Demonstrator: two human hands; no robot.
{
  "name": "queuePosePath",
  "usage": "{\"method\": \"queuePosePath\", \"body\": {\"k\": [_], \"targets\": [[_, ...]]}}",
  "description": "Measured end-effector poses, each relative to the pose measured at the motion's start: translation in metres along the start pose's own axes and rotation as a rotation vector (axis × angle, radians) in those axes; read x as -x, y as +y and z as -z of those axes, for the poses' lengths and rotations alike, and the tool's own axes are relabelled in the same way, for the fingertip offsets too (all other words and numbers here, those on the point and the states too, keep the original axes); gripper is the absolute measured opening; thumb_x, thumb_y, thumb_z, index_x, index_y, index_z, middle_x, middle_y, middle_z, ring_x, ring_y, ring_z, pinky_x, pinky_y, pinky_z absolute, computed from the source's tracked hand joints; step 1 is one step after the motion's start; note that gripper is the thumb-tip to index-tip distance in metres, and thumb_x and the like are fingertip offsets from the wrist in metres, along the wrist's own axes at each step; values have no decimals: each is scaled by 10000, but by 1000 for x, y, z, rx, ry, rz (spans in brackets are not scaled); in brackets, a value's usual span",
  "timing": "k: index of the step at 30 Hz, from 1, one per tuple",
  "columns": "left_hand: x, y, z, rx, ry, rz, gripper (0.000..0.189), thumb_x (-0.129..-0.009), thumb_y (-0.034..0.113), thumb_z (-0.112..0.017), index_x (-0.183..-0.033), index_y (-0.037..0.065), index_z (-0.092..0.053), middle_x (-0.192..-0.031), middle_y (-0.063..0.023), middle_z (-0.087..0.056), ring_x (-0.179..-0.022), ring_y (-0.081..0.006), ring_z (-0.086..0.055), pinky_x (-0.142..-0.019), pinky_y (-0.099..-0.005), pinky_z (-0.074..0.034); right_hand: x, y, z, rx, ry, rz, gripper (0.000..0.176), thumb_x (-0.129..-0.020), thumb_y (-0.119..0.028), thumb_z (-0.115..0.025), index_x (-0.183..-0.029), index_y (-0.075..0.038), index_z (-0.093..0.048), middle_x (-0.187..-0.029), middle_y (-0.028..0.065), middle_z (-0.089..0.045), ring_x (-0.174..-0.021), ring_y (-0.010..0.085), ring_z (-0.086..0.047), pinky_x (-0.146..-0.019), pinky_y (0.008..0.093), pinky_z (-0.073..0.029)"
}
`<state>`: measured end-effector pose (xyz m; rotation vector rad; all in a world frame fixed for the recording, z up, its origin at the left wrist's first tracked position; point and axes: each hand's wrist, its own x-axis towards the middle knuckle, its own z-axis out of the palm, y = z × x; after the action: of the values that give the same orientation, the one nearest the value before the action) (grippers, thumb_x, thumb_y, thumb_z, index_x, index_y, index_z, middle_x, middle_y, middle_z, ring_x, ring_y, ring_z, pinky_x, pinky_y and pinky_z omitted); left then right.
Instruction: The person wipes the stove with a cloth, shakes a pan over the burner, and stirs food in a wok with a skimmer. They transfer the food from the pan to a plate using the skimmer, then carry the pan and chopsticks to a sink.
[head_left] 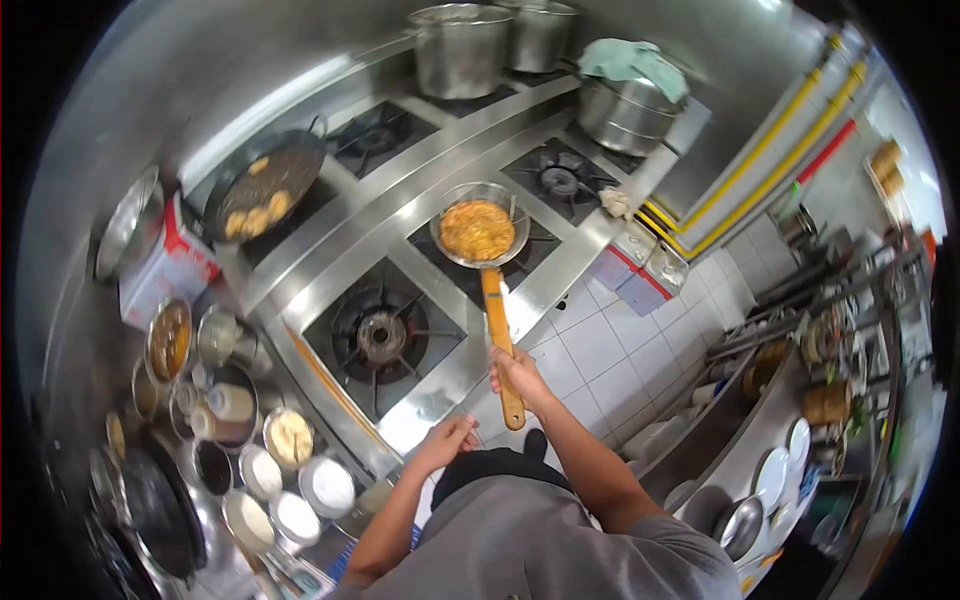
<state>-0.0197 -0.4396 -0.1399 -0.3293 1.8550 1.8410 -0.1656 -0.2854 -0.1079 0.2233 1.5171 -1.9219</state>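
Note:
My right hand [518, 376] grips the wooden handle [497, 310] of a wire strainer [513, 245]. Golden-brown fried food [477, 230] lies in the strainer's basket, above a stove burner. My left hand [453, 440] is closed near my waist, its fingers curled together; whether it holds something small is too unclear to tell. A bare burner [381, 337] sits in front of it. At the upper left, a dark wok [290, 160] on the stove contains oil and several browned pieces [279, 205].
Large steel pots [462, 55] stand at the back, one at the right under a green cloth [632, 62]. Bowls of white powder [327, 485], sauces and bottles [230, 402] crowd the left counter. Plates [771, 478] and pans lie at the right, beyond the tiled floor [620, 370].

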Motion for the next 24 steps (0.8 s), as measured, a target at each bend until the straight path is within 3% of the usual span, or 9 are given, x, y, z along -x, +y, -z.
{"method": "queuePosePath", "body": {"k": [4,6,7,8,10,11,14,20,24], "targets": [[-6,21,-18,135,1,75,556,-948,494,-340,-1121,7,-544,-840,-96,-635,-731,-139,-587,-709,-263,-477,-4,13,16,-188,-81,-74,375,-899,-373,-518,-1081,-50,-461,-790,115,-585,-696,225,-628,-626,317,-534],[-12,25,-26,168,-37,44,583,-956,497,-263,-1172,11,-502,-866,-129,-637,-716,-184,-607,-691,-295,-495,-5,34,26,-100,-148,-58,481,-900,-464,-479,-1153,-55,-466,-911,125,-627,-798,201,-626,-729,338,-512],[-17,23,-30,209,-14,75,578,-954,488,-267,-1208,2,-451,-864,-141,-637,-726,-199,-616,-685,-309,-498,-3,45,27,-115,-177,57,467,-896,-475,-476,-1097,-54,-497,-868,94,-629,-749,158,-603,-647,315,-493],[-28,20,-29,166,-38,134,545,-949,487,-291,-1254,47,-393,-834,-142,-629,-742,-207,-620,-672,-319,-501,6,47,28,-197,-220,86,495,-896,-489,-465,-1114,-46,-501,-899,105,-628,-759,169,-603,-662,304,-493],[-13,64,-52,204,-20,127,564,-919,573,-312,-1292,151,-345,-956,-97,-581,-742,-194,-606,-667,-313,-499,5,61,32,-199,-264,53,640,-880,-585,-413,-1091,10,-514,-926,132,-622,-793,193,-608,-693,314,-497],[-20,54,-48,238,-29,73,628,-898,626,-281,-1297,144,-343,-1025,-75,-555,-749,-186,-600,-673,-311,-500,32,44,29,-217,-221,51,713,-872,-639,-357,-1042,27,-548,-911,134,-626,-793,193,-614,-681,312,-494],[-34,52,-43,215,-73,125,751,-873,682,-196,-1206,63,-464,-873,-102,-615,-683,-184,-598,-661,-310,-491,29,60,45,-332,-561,-22,722,-871,-661,-319,-1124,-20,-532,-874,122,-639,-809,194,-623,-704,299,-493],[-49,32,-23,164,-35,244,813,-844,723,-192,-1198,47,-472,-799,-125,-639,-648,-184,-611,-635,-295,-481,20,63,49,-328,-399,-39,745,-871,-671,-287,-1219,-36,-462,-1007,136,-587,-915,208,-587,-736,336,-484],[-21,53,-54,-17,84,58,754,-881,668,-221,-1267,41,-382,-826,-125,-647,-731,-180,-644,-658,-310,-490,-8,59,46,-381,-426,-42,594,-890,-608,-349,-1257,-141,-381,-1004,119,-569,-877,201,-575,-747,385,-474]]}}
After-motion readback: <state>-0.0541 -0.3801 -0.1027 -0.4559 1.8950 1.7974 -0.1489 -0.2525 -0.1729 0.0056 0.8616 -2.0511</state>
